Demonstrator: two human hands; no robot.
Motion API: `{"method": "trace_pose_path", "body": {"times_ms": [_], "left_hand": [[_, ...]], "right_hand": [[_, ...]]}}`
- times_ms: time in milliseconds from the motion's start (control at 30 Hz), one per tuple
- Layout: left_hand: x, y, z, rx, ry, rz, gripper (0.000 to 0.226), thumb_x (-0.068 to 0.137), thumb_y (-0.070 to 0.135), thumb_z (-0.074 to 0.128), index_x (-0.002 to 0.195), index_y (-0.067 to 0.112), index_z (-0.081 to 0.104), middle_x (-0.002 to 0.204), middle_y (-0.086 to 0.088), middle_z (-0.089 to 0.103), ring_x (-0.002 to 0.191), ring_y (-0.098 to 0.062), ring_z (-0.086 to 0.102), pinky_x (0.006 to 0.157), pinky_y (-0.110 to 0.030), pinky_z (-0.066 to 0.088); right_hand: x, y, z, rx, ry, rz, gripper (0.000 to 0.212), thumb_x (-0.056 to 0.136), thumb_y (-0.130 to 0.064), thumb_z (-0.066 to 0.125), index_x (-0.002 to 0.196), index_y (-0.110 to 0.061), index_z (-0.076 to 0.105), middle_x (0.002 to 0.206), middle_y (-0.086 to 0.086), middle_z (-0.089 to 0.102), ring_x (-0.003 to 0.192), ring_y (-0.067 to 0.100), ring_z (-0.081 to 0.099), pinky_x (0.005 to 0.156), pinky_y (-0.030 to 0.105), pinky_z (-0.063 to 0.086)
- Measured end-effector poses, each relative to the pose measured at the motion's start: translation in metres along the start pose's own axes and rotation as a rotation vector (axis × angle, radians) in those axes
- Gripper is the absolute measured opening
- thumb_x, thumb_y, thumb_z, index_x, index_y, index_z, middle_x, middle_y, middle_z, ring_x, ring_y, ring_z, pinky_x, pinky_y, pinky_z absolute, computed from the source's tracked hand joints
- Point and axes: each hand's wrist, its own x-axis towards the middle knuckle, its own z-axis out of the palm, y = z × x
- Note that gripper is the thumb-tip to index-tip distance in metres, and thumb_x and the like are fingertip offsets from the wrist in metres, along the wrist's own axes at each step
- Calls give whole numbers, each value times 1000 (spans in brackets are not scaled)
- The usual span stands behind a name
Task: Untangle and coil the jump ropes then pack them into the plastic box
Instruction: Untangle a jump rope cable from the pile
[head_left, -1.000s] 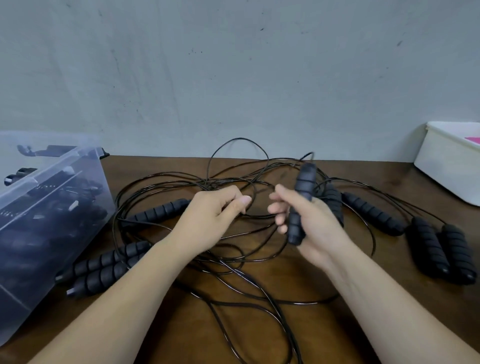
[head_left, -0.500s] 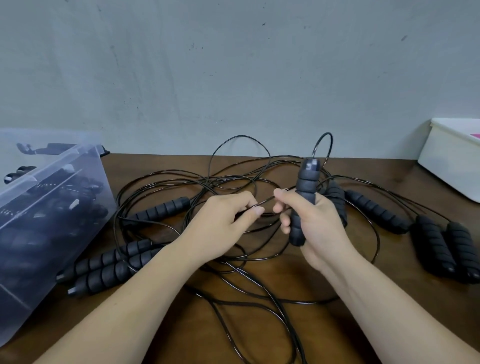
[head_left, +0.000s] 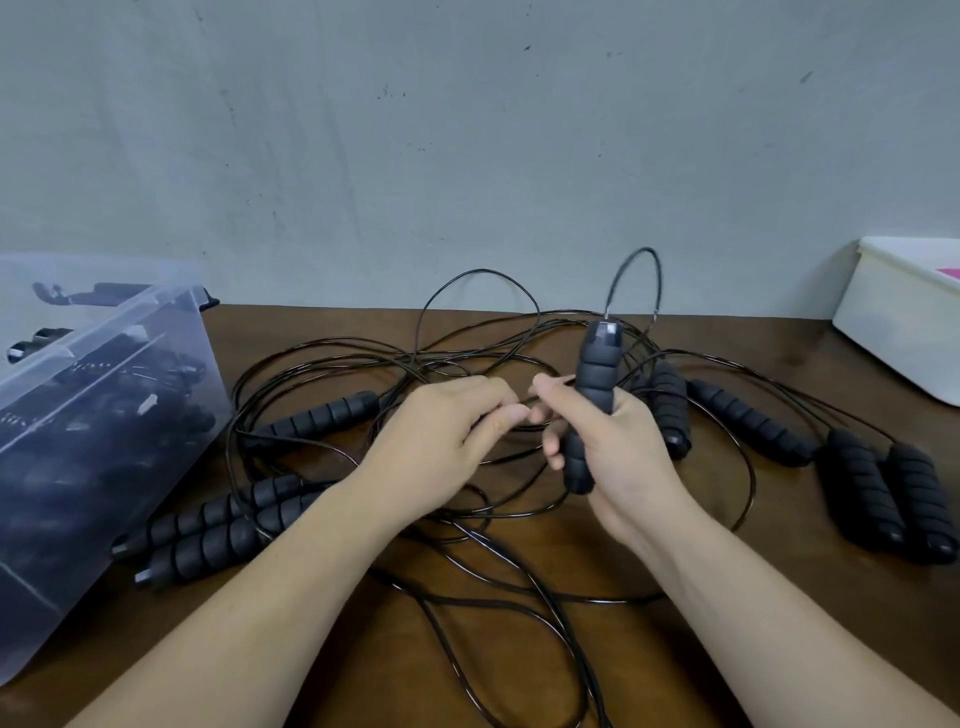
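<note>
Brown wooden table pushed up against a plain grey wall, all of it caught from the head view. One black jump rope handle is gripped in the right hand, fingers wrapped round its lower half. It's held upright, long axis pointing up, and its cord is looped out of the top end. A stretch of that cord looks to be pinched by the curled fingers of the left hand, right beside the other hand.

The tangle is spread flat on the table under and behind both hands, with loose handles scattered either side. The plastic box is parked far left with dark rope stuff already packed in, so it's reached more easily by the left hand. Probably the cord needs to be drawn leftward off the upright handle before anything gets coiled. A white container is tucked in at far right.
</note>
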Motion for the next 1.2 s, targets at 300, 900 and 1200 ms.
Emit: {"method": "trace_pose_path", "body": {"times_ms": [300, 900, 1200], "left_hand": [[1, -8, -9, -14, -31, -73, 24, 108, 46, 55, 95, 31, 68, 85, 15, 66, 87, -5, 64, 74, -22, 47], [-1, -5, -3, -2, -50, 0, 21, 108, 43, 56, 99, 29, 70, 89, 11, 65, 88, -10, 63, 76, -35, 51], [2, -29, -32, -1, 62, -131, 21, 107, 40, 58, 95, 30, 72, 86, 17, 68, 82, -1, 65, 73, -21, 48]], "right_hand": [[6, -15, -12, -25, 122, -118, 24, 96, -20, 79, 104, 1, 71, 77, 11, 70, 59, 17, 56, 55, 28, 47], [-4, 1, -1, -210, -49, -138, 10, 97, -16, 78, 96, -7, 76, 79, 12, 74, 62, 22, 63, 56, 31, 50], [8, -28, -20, 34, 108, -198, 14, 97, -19, 76, 102, -6, 71, 90, 15, 76, 64, 18, 60, 59, 29, 48]]}}
